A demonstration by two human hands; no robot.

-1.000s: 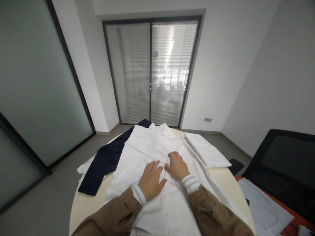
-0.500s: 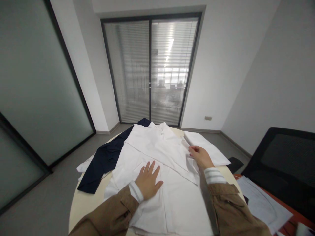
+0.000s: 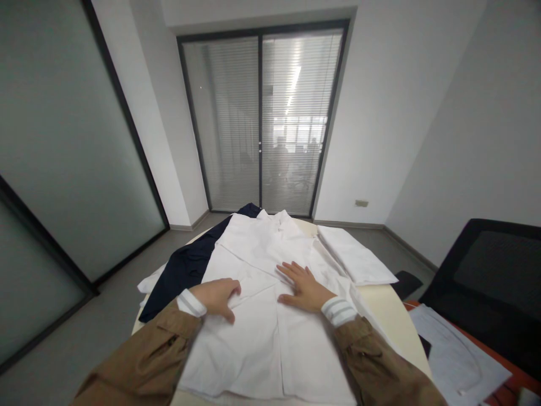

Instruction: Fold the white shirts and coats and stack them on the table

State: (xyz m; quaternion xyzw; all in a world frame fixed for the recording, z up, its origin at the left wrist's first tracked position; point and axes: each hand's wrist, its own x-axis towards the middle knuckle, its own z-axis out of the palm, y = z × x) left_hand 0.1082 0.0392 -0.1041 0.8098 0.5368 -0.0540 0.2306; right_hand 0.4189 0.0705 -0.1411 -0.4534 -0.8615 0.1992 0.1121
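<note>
A white shirt (image 3: 253,344) lies spread on the round cream table (image 3: 395,310), its collar at the far edge and its hem toward me. At its left side, my left hand (image 3: 217,296) is over the cloth, thumb apart from the curled fingers, with nothing visible in it. My right hand (image 3: 302,286) rests on the middle of the shirt, open, fingers spread and pointing left. Between the two hands a front seam or placket runs down the shirt. Creases cross the chest.
A dark navy garment (image 3: 186,265) lies left of the shirt, with white cloth (image 3: 150,279) beyond it. Folded white cloth (image 3: 355,254) sits at the table's right. Further right are a black mesh chair (image 3: 486,276) and a clear plastic bag (image 3: 459,352) on an orange surface.
My left hand has moved left, from the shirt's middle to its left side. My right hand has come from the right sleeve edge to the middle and opened flat.
</note>
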